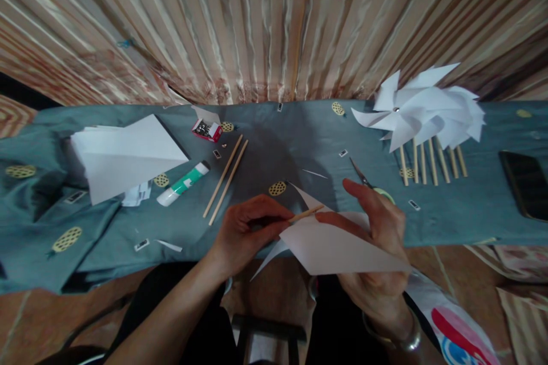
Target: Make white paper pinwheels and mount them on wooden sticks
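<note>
At the table's front edge, my left hand point(248, 225) pinches a short wooden stick point(306, 214) between thumb and fingertips. The stick lies across the back of a white paper pinwheel point(329, 248), whose blades spread out below and beside it. My right hand point(381, 234) grips the pinwheel from the right, thumb raised and a finger along the stick's far end. Some of its fingers are hidden behind the paper. Whether the stick is fastened to the pinwheel I cannot tell. Scissors point(362, 174) lie just beyond my right hand.
Two wooden sticks point(229, 179), a glue stick point(183, 184), a red box of pins point(207, 130) and white paper sheets point(128, 159) lie to the left. Several finished pinwheels point(428, 114) are stacked at right, near a phone point(526, 185). A curtain point(274, 28) hangs behind.
</note>
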Demonstrator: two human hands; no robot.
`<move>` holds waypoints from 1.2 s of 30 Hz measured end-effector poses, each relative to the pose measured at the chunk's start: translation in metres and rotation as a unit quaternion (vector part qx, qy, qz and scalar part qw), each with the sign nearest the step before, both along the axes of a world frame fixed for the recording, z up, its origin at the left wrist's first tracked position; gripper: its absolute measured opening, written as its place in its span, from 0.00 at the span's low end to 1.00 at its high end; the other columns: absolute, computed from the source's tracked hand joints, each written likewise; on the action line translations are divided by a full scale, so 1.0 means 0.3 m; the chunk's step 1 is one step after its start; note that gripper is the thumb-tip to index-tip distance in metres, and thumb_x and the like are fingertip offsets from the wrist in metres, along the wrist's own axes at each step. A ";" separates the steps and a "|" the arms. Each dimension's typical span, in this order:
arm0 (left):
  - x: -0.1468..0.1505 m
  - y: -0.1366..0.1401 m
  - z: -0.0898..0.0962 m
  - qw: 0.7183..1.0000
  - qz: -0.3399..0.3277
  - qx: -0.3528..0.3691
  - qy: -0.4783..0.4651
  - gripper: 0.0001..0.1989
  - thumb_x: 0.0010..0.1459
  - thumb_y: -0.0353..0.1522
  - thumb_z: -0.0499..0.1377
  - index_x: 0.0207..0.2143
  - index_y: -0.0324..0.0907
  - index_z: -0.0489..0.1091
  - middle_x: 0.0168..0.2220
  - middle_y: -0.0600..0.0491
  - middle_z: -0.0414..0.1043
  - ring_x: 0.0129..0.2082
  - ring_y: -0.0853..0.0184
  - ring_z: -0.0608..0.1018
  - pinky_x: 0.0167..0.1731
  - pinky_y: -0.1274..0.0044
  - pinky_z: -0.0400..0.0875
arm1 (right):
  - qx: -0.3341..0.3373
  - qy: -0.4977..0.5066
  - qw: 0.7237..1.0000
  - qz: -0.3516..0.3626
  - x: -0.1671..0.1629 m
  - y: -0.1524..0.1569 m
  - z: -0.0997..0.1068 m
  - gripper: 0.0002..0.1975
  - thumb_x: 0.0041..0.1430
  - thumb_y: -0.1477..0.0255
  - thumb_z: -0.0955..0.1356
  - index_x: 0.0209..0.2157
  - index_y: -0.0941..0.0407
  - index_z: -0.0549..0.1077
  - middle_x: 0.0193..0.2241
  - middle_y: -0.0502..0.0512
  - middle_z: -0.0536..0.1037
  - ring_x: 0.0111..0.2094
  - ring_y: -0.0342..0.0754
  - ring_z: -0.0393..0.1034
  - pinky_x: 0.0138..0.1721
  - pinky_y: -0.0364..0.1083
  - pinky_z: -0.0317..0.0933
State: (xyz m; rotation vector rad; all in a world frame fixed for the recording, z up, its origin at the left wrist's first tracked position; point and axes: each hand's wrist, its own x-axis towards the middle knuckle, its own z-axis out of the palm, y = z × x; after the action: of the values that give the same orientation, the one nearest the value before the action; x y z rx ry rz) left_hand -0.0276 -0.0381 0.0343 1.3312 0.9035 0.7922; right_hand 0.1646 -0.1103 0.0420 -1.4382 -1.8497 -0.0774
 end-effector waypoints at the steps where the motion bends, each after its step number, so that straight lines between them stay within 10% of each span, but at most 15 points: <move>1: 0.000 0.000 0.001 1.000 0.001 0.000 0.000 0.02 0.52 0.28 0.65 0.29 0.41 0.79 0.28 0.54 0.75 0.27 0.72 0.76 0.28 0.82 0.70 | -0.001 0.001 1.000 0.002 0.000 0.000 0.001 0.09 0.63 0.69 0.67 0.45 0.54 0.74 0.58 0.58 0.66 0.58 0.57 0.62 0.54 0.56 0.64; 36: -0.008 0.002 -0.007 0.998 -0.001 0.044 0.052 0.04 0.54 0.31 0.65 0.31 0.41 0.80 0.29 0.51 0.76 0.28 0.70 0.77 0.27 0.81 0.71 | -0.027 0.031 0.999 0.009 0.003 -0.007 -0.011 0.10 0.63 0.71 0.67 0.46 0.51 0.74 0.59 0.55 0.67 0.58 0.58 0.63 0.54 0.58 0.64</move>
State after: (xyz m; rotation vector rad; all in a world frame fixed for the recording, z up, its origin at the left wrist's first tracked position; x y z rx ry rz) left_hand -0.0299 -0.0375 0.0321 1.4605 0.9577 0.7744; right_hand 0.1655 -0.1123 0.0388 -1.4454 -1.8259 0.0254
